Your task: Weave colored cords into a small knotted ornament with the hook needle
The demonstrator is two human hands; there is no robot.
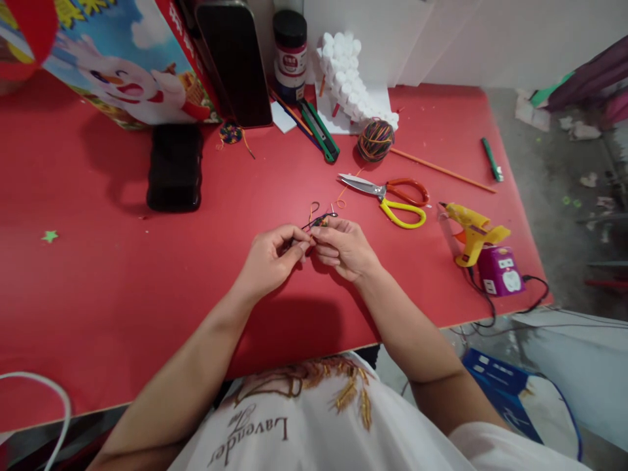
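Note:
My left hand and my right hand meet low over the red table, their fingertips nearly touching. Both are closed in a pinch on a small piece of dark multicoloured yarn work, mostly hidden by the fingers. Strands loop out beyond it, and a thin shiny tip shows by my right fingers; what tool it belongs to I cannot make out. An orange strand trails towards a ball of multicoloured yarn. Scissors with one red and one yellow handle lie just beyond my right hand.
On the red table are a yellow glue gun, a purple power block with cords, a green utility knife, and an orange stick. A black case, phone, jar and white model stand farther back.

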